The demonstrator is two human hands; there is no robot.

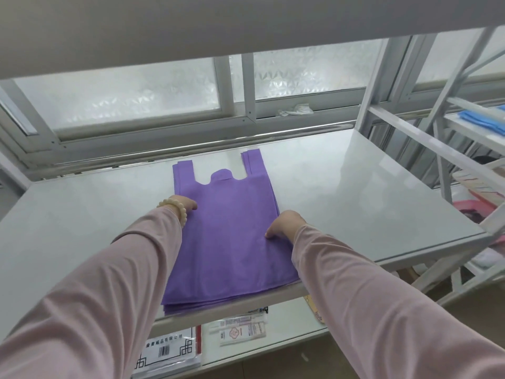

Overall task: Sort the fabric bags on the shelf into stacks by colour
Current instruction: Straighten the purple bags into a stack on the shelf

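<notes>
Left hand (183,204) sits at the left edge of the purple bags (226,228), thumb tip on the top bag. Its fingers are hidden behind the back of the hand, so can't tell if they grip or just press. A pale bead bracelet (175,210) rings that wrist. Right hand (285,224) is at the stack's right edge, a bit lower in frame: thumb flat on the top fabric, knuckles bent, fingers curled down over the edge, so it pinches the stack's side. Both arms are in pale pink sleeves (95,283), coming up from the btm corners

Purple bags are vest-type w/ two handle straps pointing to the top of frame. Several layers lie stacked flat and roughly squared up in the ctr of the glossy grey shelf (355,187). The stack's near edge reaches the shelf's front lip, w/ the layers showing at btm left

Lower shelf (287,337), btm ctr, carries a printed paper pack (169,351) w/ barcode and, just right of it, a small clear packet (241,328). Frosted window (136,91) runs behind the shelf across the upper half. Upper right: a neighbouring white rack (410,132) w/ blue fabric (486,121) on it. Something pink (476,207) sits lower at the right edge, unclear what
</notes>
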